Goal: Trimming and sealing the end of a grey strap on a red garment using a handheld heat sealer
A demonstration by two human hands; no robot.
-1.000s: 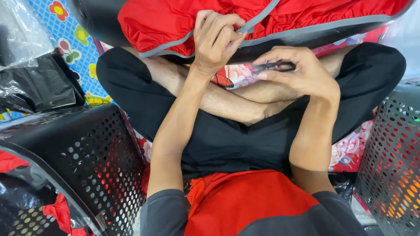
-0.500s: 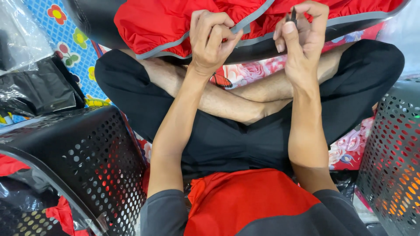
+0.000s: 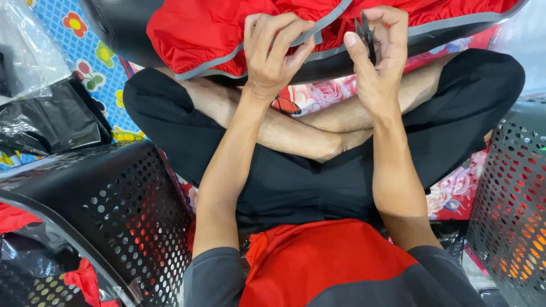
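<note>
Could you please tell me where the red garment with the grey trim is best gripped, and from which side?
I would probably grip the red garment along its grey trim, coming from the near side, above the crossed legs. That edge faces the person and lies exposed; the left hand already pinches it there, while the right hand holds a small dark tool beside it.

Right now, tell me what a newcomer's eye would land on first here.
The bright red garment with grey trim draped across the top, pinched by the left hand. Beside it, the right hand holds small dark scissors at the trim. Black perforated baskets flank the crossed legs.
</note>
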